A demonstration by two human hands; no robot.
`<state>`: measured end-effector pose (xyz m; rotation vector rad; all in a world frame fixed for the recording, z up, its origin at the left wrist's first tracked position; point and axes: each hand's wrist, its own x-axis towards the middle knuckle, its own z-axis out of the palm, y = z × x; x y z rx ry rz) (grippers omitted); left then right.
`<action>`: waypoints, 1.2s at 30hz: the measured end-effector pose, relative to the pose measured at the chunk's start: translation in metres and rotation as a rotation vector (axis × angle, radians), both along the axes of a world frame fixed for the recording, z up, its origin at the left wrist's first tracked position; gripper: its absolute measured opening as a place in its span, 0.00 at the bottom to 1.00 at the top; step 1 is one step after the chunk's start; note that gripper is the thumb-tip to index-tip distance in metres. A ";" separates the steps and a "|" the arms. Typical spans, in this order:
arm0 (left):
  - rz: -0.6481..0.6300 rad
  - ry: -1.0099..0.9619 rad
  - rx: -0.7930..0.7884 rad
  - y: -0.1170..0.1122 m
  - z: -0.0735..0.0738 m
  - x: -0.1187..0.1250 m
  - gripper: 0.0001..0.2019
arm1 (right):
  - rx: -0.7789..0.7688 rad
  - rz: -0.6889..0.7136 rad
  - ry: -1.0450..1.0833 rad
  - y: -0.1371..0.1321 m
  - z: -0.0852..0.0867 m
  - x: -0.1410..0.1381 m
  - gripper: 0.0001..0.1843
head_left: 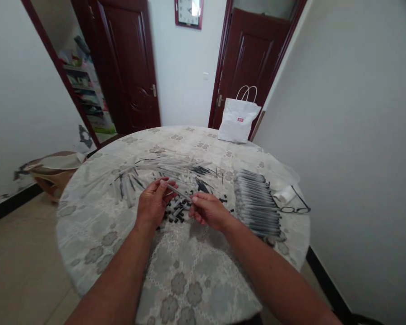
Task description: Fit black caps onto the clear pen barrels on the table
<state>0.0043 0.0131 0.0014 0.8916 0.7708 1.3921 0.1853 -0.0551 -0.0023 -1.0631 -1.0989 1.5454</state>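
Between my two hands stretches a pen (180, 192) with a translucent grey barrel, slanting down to the right. My left hand (155, 198) pinches its upper left end with thumb and fingers. Closed around the lower right end is my right hand (208, 208), whose fingers hide that tip. Under and between the hands lies a scatter of small black and clear pen caps (176, 214). Behind them spread loose clear pen barrels (169, 168) and thin dark refills (201, 170). Stacked pens (257, 203) lie in a neat row to the right of my right hand.
The round table (176, 275) wears a flowered cloth. A white paper bag (238, 119) stands at its far right edge. Glasses (295, 209) and a white roll (284, 194) lie beyond the stacked pens. A brown chair or bag (56, 174) stands left of the table.
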 end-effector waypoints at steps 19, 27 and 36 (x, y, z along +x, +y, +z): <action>0.128 0.885 0.194 0.002 -0.004 -0.013 0.16 | 0.132 -0.283 -1.998 -0.008 0.075 0.174 0.16; 0.239 1.275 0.364 0.006 -0.014 -0.016 0.16 | -0.001 -0.218 -2.070 0.008 0.057 0.219 0.17; 0.235 1.324 0.350 0.004 -0.014 -0.016 0.14 | 0.062 -0.249 -2.070 0.014 0.060 0.185 0.21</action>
